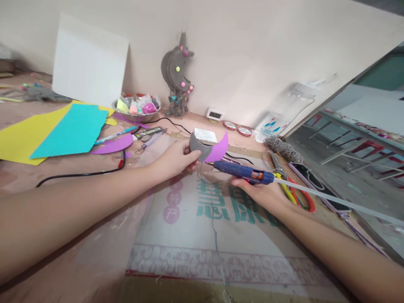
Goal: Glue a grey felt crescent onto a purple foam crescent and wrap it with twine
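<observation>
Pinched in my left hand (176, 159) is a crescent-shaped purple paper piece (220, 148), its left part covered by grey yarn (198, 147). My right hand (259, 191) is wrapped round a blue hot glue gun (241, 169), whose nozzle points left at the crescent's lower edge. A long clear glue stick (315, 192) sticks out of the gun's back. One grey strand (215, 231) trails down over the printed sheet (186, 235) below my hands. The palm side of my right hand is partly hidden by the gun.
Cyan paper (71, 132) and yellow paper (19, 141) lie left, near a metal bowl (139, 112) of coloured bits. A grey moon ornament (178, 69) hangs at the wall. Right are orange-handled scissors (303, 198), a phone (318, 185), a yarn bundle (284, 149) and a clear bottle (280, 113).
</observation>
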### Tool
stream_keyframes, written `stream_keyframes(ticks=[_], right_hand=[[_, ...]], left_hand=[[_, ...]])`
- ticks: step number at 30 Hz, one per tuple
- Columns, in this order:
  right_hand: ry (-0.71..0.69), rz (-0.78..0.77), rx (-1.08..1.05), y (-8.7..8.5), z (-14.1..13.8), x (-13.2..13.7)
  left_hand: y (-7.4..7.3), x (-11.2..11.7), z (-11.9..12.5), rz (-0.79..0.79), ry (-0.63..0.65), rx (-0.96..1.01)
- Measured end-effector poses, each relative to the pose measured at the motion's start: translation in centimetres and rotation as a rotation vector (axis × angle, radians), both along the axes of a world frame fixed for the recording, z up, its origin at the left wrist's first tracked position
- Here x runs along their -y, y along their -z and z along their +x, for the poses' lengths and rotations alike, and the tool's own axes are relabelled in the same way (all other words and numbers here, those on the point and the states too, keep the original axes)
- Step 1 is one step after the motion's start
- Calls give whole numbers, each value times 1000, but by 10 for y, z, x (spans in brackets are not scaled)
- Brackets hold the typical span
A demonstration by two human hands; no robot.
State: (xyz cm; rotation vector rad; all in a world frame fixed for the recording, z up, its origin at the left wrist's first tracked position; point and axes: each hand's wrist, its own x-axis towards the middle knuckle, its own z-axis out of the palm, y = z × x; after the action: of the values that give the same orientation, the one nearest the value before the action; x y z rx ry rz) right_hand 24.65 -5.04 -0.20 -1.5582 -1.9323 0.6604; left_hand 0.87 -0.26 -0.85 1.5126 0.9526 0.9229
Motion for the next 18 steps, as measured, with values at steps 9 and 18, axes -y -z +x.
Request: stream_keyframes(ticks=[9, 18], right_hand=[[-14, 43, 106, -3, -2, 2], [-16, 45, 100, 3, 3, 1]], left_hand=[[1, -1, 0, 8, 13, -4], [0, -1, 0, 15, 20, -1]])
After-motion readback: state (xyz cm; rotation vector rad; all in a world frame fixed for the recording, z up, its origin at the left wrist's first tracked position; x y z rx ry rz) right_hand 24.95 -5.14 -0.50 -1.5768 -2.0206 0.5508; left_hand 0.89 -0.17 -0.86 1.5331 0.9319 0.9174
